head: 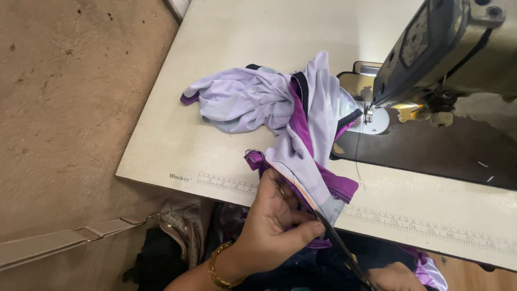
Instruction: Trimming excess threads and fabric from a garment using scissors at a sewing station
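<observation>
The widest surface is a rough, mottled tan floor [70,108], seen along the left side, and against it the pale cream sewing table [226,43] is set, its smooth laminate top edged near the front by a printed ruler strip [409,218]. At the upper right a grey-green metal sewing machine [447,48] is mounted over a dark recessed bed [431,151], with a small shiny needle plate [377,123] lying under the needle. A garment [258,99] of thin, lilac knit fabric with purple and dark trim is heaped in soft folds on the table just left of the machine; one end is drawn down over the table's front edge toward the person. There the fabric is pinched by the left hand [272,226] — thumb and fingers are closed on a purple-edged seam, and a gold chain bracelet [215,267] is worn at the wrist, a ring on one finger. Slim dark scissors [339,245] are laid with their blade tips against the cloth just beside the left thumb. The right hand [396,277] is seen only in part at the bottom edge, near the scissor handles — whether its fingers are closed on them cannot be told. Below the table a tan bag [180,223] is glimpsed.
</observation>
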